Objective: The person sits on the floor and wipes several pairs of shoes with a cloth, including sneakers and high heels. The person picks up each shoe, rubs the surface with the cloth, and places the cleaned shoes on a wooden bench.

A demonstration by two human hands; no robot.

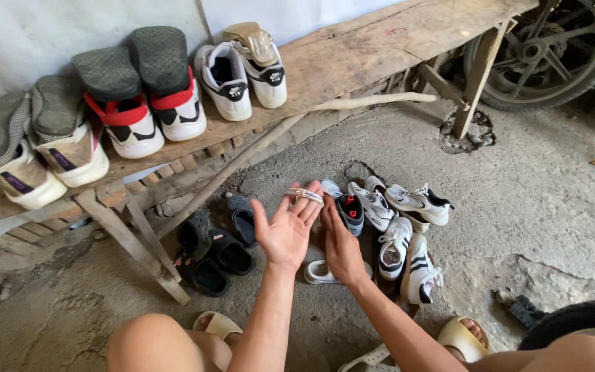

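Cracked grey concrete floor (531, 220) spread under a rough plank desk (352, 58), its weathered wood carrying a row of sneakers tipped on their toes, soles up. On the floor lay a loose heap of white sneakers (401, 220), smooth uppers with dark stripes, and beside them several black rubber sandals (215, 251).

The left hand (285, 231) was raised palm-up and spread wide, fingers pointing away from the body, with a pale lace (306, 195) looped across the fingertips, its long axis running crosswise to the fingers. The right hand (341, 248) stood just beside it on the right, palm down, fingers reaching forward to touch the lace; whether it pinched the lace I could not tell. The sneaker heap lay just beyond and to the right of both hands, nearer the right one. A spoked wheel (542, 52) stood behind the desk's leg.
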